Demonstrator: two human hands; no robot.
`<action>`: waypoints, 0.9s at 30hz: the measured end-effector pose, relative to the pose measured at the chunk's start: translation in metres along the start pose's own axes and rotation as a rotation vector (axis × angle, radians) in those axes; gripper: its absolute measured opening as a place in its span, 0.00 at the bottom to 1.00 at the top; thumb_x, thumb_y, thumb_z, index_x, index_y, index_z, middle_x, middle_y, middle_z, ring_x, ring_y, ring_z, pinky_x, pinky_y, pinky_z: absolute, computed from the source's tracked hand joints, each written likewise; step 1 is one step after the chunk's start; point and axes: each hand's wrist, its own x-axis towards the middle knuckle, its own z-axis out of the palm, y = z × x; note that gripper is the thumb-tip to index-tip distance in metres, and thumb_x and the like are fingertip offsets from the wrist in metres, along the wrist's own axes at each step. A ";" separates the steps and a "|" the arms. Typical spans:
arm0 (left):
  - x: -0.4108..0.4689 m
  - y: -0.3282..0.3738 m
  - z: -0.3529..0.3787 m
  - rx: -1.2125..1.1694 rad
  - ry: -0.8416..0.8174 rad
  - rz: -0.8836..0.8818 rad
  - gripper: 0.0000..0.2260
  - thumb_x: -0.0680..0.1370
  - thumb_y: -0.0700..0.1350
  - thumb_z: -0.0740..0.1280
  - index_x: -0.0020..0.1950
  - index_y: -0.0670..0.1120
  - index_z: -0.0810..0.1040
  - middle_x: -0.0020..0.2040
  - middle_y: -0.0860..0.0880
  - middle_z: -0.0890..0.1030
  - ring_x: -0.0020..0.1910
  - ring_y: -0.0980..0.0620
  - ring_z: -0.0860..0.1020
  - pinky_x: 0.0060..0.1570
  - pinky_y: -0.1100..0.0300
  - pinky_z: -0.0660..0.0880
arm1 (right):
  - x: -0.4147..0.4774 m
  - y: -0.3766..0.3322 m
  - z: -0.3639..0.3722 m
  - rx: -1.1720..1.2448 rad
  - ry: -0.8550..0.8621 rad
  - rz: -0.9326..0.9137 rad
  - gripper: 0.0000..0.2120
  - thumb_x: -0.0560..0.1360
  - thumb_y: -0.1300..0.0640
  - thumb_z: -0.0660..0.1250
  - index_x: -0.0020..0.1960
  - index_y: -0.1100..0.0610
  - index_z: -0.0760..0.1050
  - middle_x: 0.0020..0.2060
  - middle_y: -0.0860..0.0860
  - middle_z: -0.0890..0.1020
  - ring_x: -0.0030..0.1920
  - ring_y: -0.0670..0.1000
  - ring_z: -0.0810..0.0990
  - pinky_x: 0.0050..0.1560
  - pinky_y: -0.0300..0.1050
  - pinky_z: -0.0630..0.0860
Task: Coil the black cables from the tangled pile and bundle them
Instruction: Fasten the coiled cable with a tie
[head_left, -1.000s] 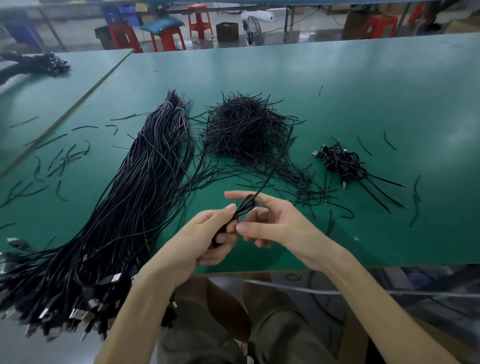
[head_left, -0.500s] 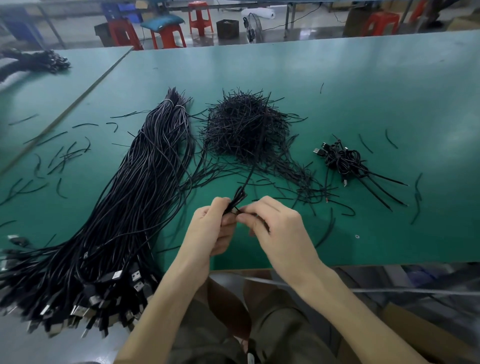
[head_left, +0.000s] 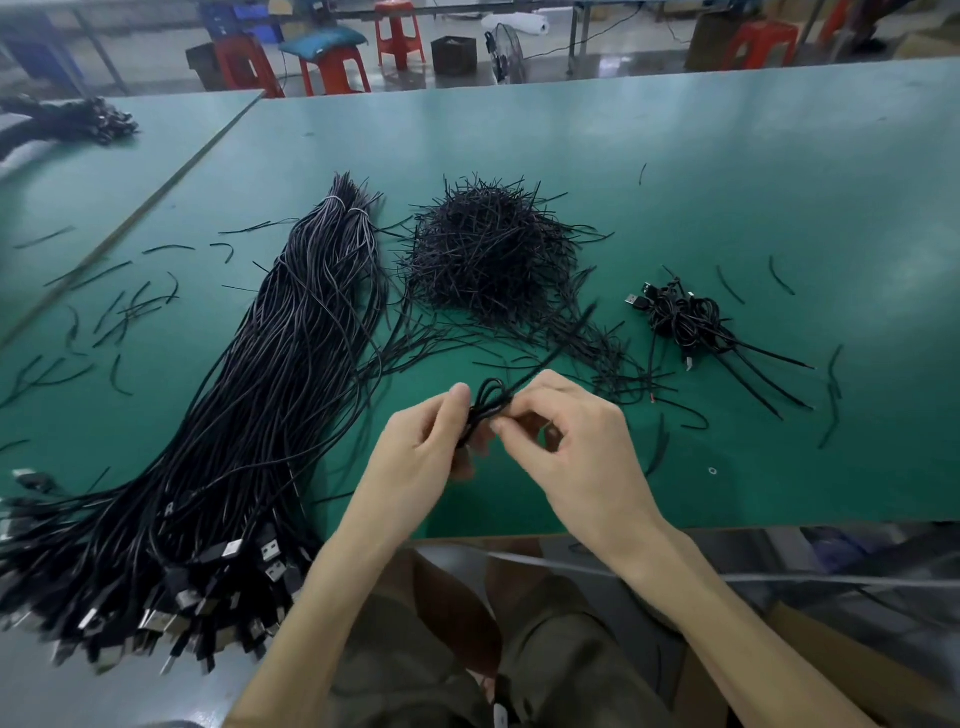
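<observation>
A folded black cable (head_left: 488, 402) sits between my two hands above the green table's near edge. My left hand (head_left: 426, 449) grips its looped coil, thumb up beside the loops. My right hand (head_left: 576, 441) pinches a thin black tie strand against the coil; that strand runs up and right toward the mound of short black ties (head_left: 488, 254). A long sheaf of straight black USB cables (head_left: 249, 415) lies on the left, its plugs hanging over the near edge. A small heap of coiled, bundled cables (head_left: 685, 317) lies on the right.
Loose black tie pieces (head_left: 124, 312) are scattered over the green table (head_left: 727, 182), left and right of the piles. A second table with another cable pile (head_left: 78, 122) stands at the far left. Red stools (head_left: 332, 67) and a fan stand behind.
My right hand has lifted and turned, drawing the tie strand up and to the right over the coil. My left hand has kept its grip on the coil.
</observation>
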 end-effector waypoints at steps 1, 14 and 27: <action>0.001 0.000 -0.003 0.075 0.004 0.066 0.18 0.86 0.49 0.58 0.46 0.43 0.83 0.37 0.50 0.83 0.36 0.54 0.80 0.40 0.61 0.76 | 0.000 0.001 -0.001 0.005 -0.004 0.003 0.04 0.77 0.60 0.73 0.43 0.57 0.81 0.40 0.46 0.78 0.40 0.48 0.77 0.42 0.36 0.71; 0.002 0.000 -0.007 -0.133 -0.019 0.180 0.08 0.75 0.46 0.71 0.51 0.43 0.82 0.40 0.47 0.82 0.36 0.54 0.80 0.39 0.64 0.76 | 0.001 -0.004 0.003 0.133 -0.038 0.045 0.06 0.75 0.61 0.73 0.40 0.57 0.82 0.37 0.47 0.78 0.38 0.50 0.77 0.39 0.34 0.69; 0.003 0.002 -0.012 -0.468 -0.103 0.032 0.04 0.79 0.42 0.70 0.49 0.41 0.80 0.45 0.47 0.81 0.48 0.48 0.79 0.50 0.55 0.79 | 0.003 -0.007 -0.002 0.149 -0.080 0.086 0.09 0.77 0.58 0.73 0.39 0.55 0.78 0.32 0.46 0.76 0.33 0.46 0.72 0.36 0.35 0.66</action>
